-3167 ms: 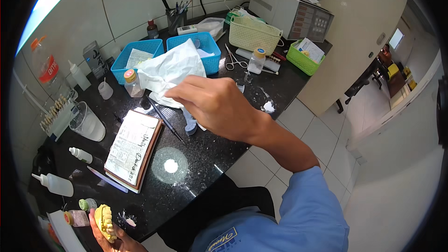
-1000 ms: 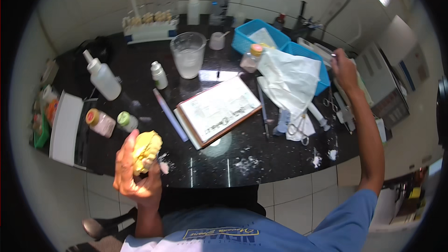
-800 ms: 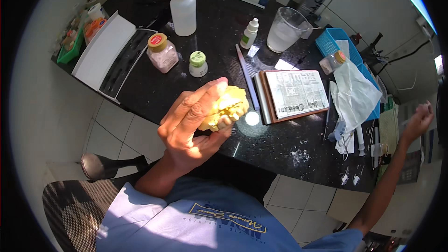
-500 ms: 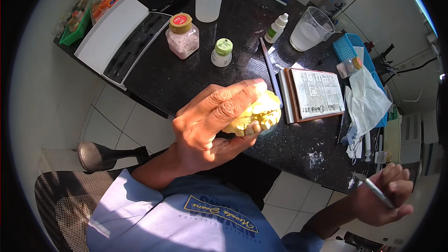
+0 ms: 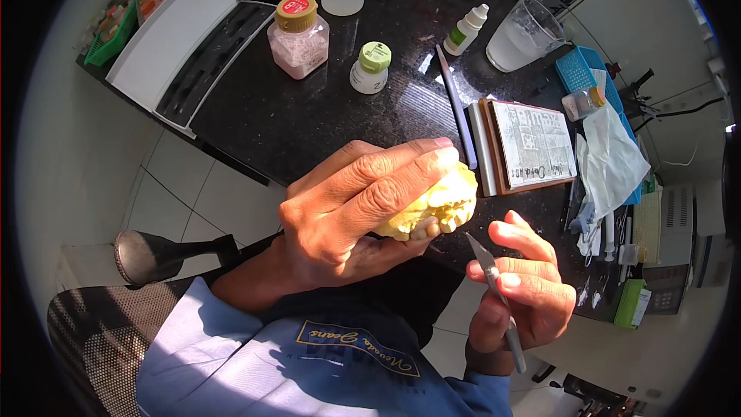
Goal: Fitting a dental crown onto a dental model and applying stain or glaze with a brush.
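Observation:
My left hand [image 5: 355,208] is closed around a yellow dental cast [image 5: 440,205], fingers over its top and thumb beneath. Cream-coloured teeth show along its lower edge, and part of the cast is hidden by the fingers. In my right hand [image 5: 529,286] is a slim metal craft knife [image 5: 498,293], gripped between thumb and fingers. Its pointed blade tilts up toward the cast, with a small gap between the two. Strong light falls on both hands.
On the dark worktop [image 5: 332,127] stand a jar of pink powder [image 5: 299,42], a green-capped bottle [image 5: 370,69], a dropper bottle [image 5: 466,31] and a glass beaker [image 5: 525,37]. A notepad [image 5: 532,145] lies beside a grey-blue stick [image 5: 457,104]. Blue baskets [image 5: 580,69] sit at the right.
My right hand has come in from the lower right with the knife, bringing its blade close to the cast. My left hand still holds the cast; the view has shifted slightly.

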### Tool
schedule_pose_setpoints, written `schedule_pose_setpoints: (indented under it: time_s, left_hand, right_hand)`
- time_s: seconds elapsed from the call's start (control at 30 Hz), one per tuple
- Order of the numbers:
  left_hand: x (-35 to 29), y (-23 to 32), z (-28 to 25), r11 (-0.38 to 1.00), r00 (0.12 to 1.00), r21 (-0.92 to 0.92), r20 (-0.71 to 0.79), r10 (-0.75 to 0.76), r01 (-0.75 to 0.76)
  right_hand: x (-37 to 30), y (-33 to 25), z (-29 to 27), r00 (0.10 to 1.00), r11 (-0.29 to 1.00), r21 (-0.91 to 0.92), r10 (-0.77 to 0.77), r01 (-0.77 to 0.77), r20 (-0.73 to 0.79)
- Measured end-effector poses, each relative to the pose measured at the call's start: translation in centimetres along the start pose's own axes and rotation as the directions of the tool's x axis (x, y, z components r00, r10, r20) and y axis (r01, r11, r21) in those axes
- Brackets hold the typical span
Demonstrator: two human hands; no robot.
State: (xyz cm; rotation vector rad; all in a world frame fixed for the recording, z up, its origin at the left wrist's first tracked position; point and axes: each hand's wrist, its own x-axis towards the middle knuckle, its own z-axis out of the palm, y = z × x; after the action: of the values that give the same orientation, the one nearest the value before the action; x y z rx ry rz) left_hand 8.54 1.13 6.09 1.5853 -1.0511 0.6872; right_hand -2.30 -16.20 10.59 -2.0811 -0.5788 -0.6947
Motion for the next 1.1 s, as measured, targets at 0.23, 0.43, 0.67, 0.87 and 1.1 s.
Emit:
schedule_pose_setpoints:
  time_s: [0.23,0.43,0.67,0.87,1.1]
  left_hand:
    - [0.0,0.2,0.1,0.999,0.999,0.006,0.003,-0.041,0.041]
    - [0.0,0.0,0.3,0.999,1.000,0.029,0.000,-0.016,0.016]
    - [0.2,0.1,0.2,1.000,0.998,0.012,0.064,-0.017,0.016]
    - [0.0,-0.7,0.5,0.998,0.996,0.026,0.068,0.055,-0.056]
    - [0.2,-0.6,0.2,0.999,0.993,0.020,0.113,0.045,-0.048]
  right_hand:
    - [0.0,1.2,1.0,0.996,0.994,0.108,0.033,-0.023,-0.089]
    - [-0.4,0.8,0.9,0.989,0.977,0.171,0.139,-0.128,-0.059]
    - [-0.1,2.1,1.7,0.991,0.996,0.087,0.003,0.009,-0.131]
    - [0.1,2.0,1.8,0.991,0.994,0.107,0.039,-0.025,-0.131]
    - [0.1,2.0,1.4,0.995,0.996,0.073,0.060,-0.054,-0.081]
